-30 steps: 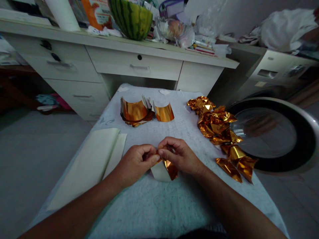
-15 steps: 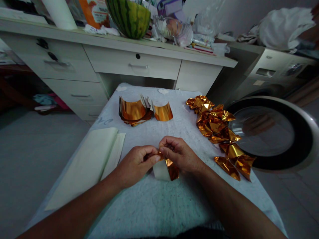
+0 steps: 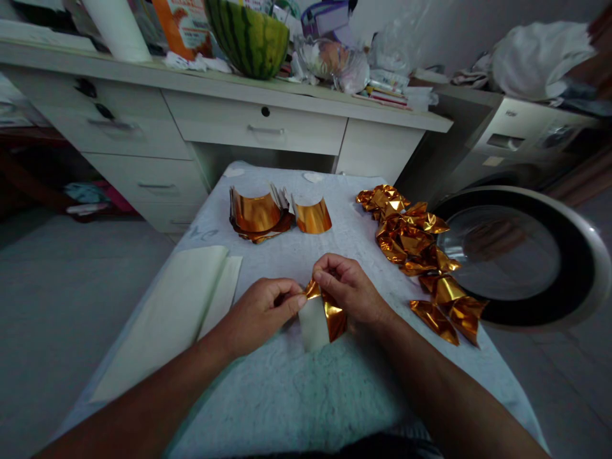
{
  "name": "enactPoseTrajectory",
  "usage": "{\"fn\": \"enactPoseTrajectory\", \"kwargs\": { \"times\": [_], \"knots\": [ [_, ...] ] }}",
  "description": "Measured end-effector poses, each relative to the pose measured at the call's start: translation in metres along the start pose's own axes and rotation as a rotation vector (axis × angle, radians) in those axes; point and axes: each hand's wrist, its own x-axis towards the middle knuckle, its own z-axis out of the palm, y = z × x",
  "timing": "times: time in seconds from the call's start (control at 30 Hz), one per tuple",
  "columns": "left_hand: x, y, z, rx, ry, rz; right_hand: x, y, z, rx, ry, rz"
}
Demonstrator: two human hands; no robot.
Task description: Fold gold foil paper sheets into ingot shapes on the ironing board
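Note:
A gold foil paper sheet [image 3: 336,319] with a pale back is held over the cloth-covered table, its upper and right edges folded to show gold. My left hand [image 3: 268,312] pinches its upper left corner between thumb and fingers. With thumb and forefinger, my right hand [image 3: 347,287] grips the fold at the top right. Beyond the hands lie a stack of curled gold sheets [image 3: 258,213] and a single curved sheet [image 3: 313,215]. To the right sits a heap of folded gold foil pieces [image 3: 406,236].
White folded paper [image 3: 162,319] lies on the table's left side. An open washing machine door [image 3: 521,255] stands close to the right edge. Behind is a white desk [image 3: 268,131] bearing a cut watermelon [image 3: 248,41] and clutter.
My right hand has shifted slightly up and away from my left, and more of the gold fold between them shows. The view has tilted a little.

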Motion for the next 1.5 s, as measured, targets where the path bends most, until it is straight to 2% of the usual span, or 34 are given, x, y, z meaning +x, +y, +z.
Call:
{"fn": "enactPoseTrajectory", "kwargs": {
  "times": [0.1, 0.27, 0.43, 0.53, 0.63, 0.7, 0.8, 0.97, 1.2, 1.4, 1.5],
  "knots": [
    [0.0, -0.002, 0.002, -0.068, 0.025, 0.021, 0.002, 0.0, -0.003, -0.007, -0.003, 0.013],
    [0.0, 0.002, 0.006, -0.262, 0.141, 0.092, 0.003, 0.005, -0.005, -0.007, -0.024, 0.016],
    [0.001, 0.004, 0.002, -0.077, 0.138, 0.107, 0.002, 0.005, 0.0, 0.05, -0.049, 0.028],
    [0.003, 0.001, -0.001, -0.063, 0.207, 0.075, 0.003, -0.001, -0.001, 0.061, 0.05, -0.007],
    [0.006, -0.003, -0.002, -0.153, 0.291, 0.009, 0.005, -0.006, -0.007, -0.118, 0.256, -0.114],
    [0.008, -0.006, -0.002, -0.23, 0.334, -0.032, 0.005, -0.005, -0.012, -0.2, 0.29, -0.121],
    [0.01, -0.008, -0.003, -0.257, 0.384, -0.083, 0.006, 0.0, -0.016, -0.414, 0.259, -0.105],
    [0.01, -0.008, -0.006, -0.052, 0.399, -0.078, 0.007, 0.008, -0.015, -0.735, 0.182, -0.168],
    [0.008, -0.015, -0.007, 0.343, 0.416, 0.092, 0.005, 0.01, -0.008, -0.778, -0.024, -0.315],
    [0.006, -0.019, -0.002, 0.538, 0.42, 0.109, 0.002, 0.005, -0.006, -0.906, -0.151, -0.296],
    [0.006, -0.019, -0.001, 0.639, 0.49, 0.126, 0.001, 0.003, -0.006, -0.96, -0.184, -0.273]
  ]
}}
